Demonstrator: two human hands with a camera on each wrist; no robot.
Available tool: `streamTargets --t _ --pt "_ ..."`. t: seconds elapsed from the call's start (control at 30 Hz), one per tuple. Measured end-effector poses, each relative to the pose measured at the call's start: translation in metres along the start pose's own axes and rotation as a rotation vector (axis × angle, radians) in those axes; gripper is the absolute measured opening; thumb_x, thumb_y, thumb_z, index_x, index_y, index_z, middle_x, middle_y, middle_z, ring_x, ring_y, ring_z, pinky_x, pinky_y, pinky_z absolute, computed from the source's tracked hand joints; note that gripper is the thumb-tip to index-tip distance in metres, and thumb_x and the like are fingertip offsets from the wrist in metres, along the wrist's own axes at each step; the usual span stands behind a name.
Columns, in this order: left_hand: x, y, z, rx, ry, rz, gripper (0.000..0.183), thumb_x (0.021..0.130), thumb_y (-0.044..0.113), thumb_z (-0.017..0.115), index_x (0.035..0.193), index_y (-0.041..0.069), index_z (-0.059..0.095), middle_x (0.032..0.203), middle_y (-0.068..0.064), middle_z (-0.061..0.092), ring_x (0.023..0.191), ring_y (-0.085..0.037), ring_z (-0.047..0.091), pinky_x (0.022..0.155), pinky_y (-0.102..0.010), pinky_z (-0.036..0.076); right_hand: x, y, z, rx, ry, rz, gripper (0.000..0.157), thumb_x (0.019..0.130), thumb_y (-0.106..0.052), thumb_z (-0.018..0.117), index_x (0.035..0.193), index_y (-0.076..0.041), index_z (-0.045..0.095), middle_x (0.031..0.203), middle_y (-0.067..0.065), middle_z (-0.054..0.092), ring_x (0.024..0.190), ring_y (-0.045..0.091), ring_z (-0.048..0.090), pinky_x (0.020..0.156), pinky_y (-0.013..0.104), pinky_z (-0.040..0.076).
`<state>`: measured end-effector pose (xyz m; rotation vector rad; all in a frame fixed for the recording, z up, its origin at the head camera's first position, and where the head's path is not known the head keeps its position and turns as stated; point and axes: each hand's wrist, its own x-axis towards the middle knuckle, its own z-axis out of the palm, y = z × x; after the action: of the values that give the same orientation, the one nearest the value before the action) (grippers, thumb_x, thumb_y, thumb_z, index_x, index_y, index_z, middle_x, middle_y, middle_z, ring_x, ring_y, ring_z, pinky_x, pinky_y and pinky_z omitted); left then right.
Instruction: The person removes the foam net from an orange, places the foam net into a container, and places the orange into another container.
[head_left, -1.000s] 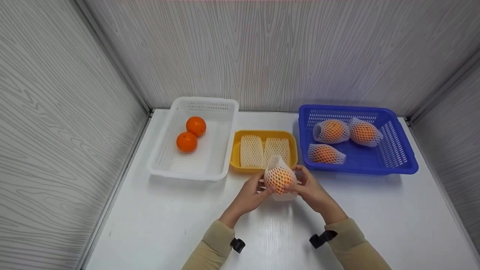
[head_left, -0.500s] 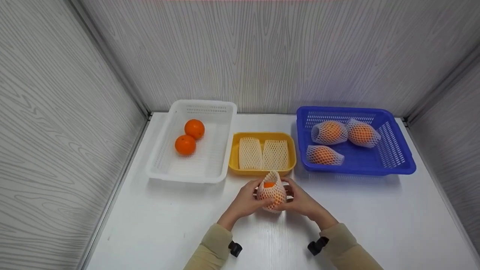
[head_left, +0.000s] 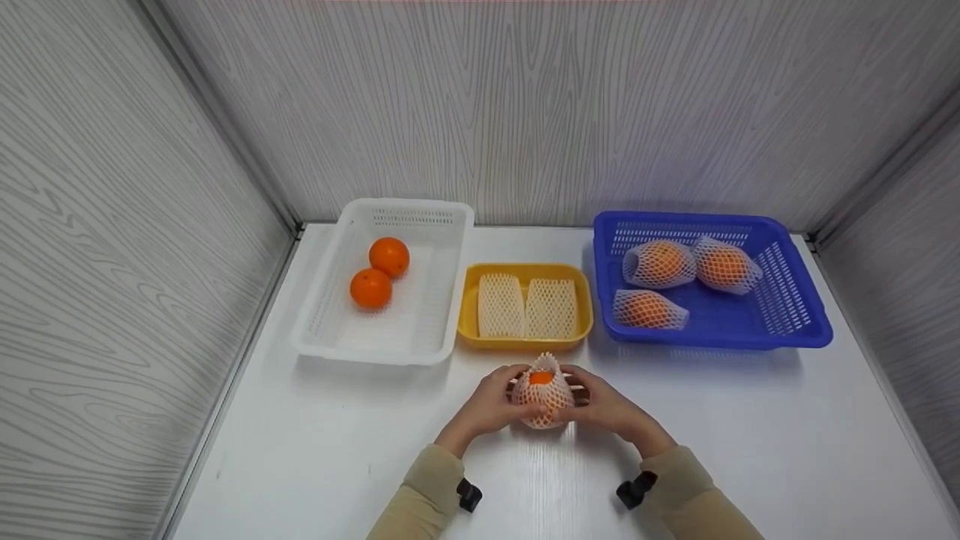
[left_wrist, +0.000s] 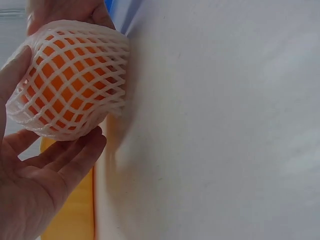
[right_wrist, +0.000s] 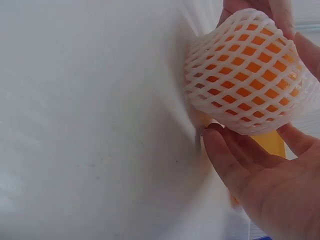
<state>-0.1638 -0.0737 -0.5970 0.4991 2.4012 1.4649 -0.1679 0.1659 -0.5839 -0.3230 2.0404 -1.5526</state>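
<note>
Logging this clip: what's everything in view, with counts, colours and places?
White basket: one, white, left
Blue basket: one, blue, right
Yellow tray: one, yellow, between the baskets
Bare oranges: two, orange, in the white basket
Netted oranges: three, orange under white foam, in the blue basket
Foam nets: two, off-white, in the yellow tray
Held orange: one, orange in white foam net, before the tray
Table: one, white, underneath
Wall panels: three, grey wood-grain, back and sides
Black wrist devices: two, black, at the cuffs
Clothing sleeves: two, tan, forearms
Left hand: one, bare, gripping held orange
Right hand: one, bare, gripping held orange

Three containers [head_left: 525,344] on white table [head_left: 315,435]
</note>
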Motion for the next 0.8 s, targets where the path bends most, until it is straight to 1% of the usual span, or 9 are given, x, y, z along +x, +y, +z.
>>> streamTargets --t 0.1,0.23,0.3,0.37,0.47,0.57,0.7,0.8 --pt "0.000 0.000 0.000 -0.015 -0.012 0.010 0.066 0.081 0.039 0.080 0.136 0.014 0.054 0.127 -0.001 0.055 0.113 -0.017 0.054 0.094 -0.035 0.047 0.001 -0.001 -0.001 -0.001 0.008 -0.062 0.073 0.085 -0.022 0.078 0.147 -0.010 0.042 0.143 0.013 0.046 0.128 0.037 0.045 0.105 0.052 0.037" --pt "0.000 0.002 0.000 -0.037 -0.010 0.029 0.065 0.080 0.037 0.082 0.134 0.013 0.056 0.124 -0.001 0.055 0.110 -0.017 0.056 0.091 -0.032 0.049 0.001 -0.003 0.001 -0.023 0.044 -0.134 0.064 0.087 -0.020 0.076 0.144 -0.011 0.049 0.142 0.010 0.049 0.130 0.035 0.044 0.105 0.052 0.038" --pt "0.000 0.003 -0.001 -0.048 -0.002 0.039 0.062 0.080 0.036 0.082 0.132 0.011 0.058 0.122 -0.001 0.056 0.109 -0.017 0.057 0.090 -0.031 0.050 0.001 -0.005 0.002 -0.041 0.071 -0.157 0.054 0.089 -0.019 0.074 0.138 -0.010 0.055 0.138 0.011 0.053 0.128 0.034 0.047 0.104 0.052 0.039" --pt "0.000 0.004 -0.001 -0.055 0.011 0.053 0.058 0.080 0.035 0.082 0.128 0.009 0.061 0.120 -0.002 0.057 0.110 -0.017 0.057 0.090 -0.030 0.050 -0.001 -0.011 0.005 -0.054 0.107 -0.168 0.042 0.091 -0.018 0.072 0.130 -0.006 0.063 0.133 0.012 0.057 0.126 0.033 0.049 0.104 0.052 0.039" --pt "0.001 0.005 -0.002 -0.053 0.039 0.074 0.051 0.081 0.036 0.081 0.123 0.010 0.067 0.116 0.000 0.060 0.108 -0.016 0.057 0.086 -0.029 0.051 -0.005 -0.023 0.007 -0.064 0.166 -0.148 0.028 0.092 -0.016 0.070 0.115 -0.001 0.072 0.127 0.016 0.060 0.122 0.033 0.052 0.102 0.052 0.041" --pt "0.002 0.006 -0.003 -0.048 0.067 0.089 0.045 0.081 0.036 0.081 0.117 0.012 0.071 0.113 0.002 0.062 0.105 -0.014 0.059 0.082 -0.028 0.053 -0.008 -0.031 0.007 -0.049 0.203 -0.130 0.022 0.092 -0.014 0.069 0.107 0.002 0.074 0.124 0.018 0.061 0.119 0.033 0.054 0.100 0.051 0.043" --pt "0.003 0.006 -0.004 -0.042 0.108 0.114 0.036 0.083 0.035 0.080 0.108 0.010 0.075 0.110 0.001 0.064 0.103 -0.016 0.061 0.080 -0.030 0.053 -0.002 -0.018 0.006 -0.015 0.240 -0.111 0.020 0.091 -0.013 0.070 0.105 0.001 0.075 0.121 0.016 0.063 0.116 0.031 0.056 0.099 0.047 0.045" --pt "0.003 0.007 -0.004 -0.028 0.148 0.136 0.032 0.084 0.033 0.079 0.101 0.006 0.076 0.109 -0.003 0.065 0.102 -0.018 0.061 0.080 -0.033 0.053 0.003 -0.004 0.004 -0.012 0.242 -0.114 0.024 0.092 -0.017 0.070 0.110 -0.002 0.073 0.120 0.012 0.064 0.115 0.027 0.057 0.099 0.044 0.046"
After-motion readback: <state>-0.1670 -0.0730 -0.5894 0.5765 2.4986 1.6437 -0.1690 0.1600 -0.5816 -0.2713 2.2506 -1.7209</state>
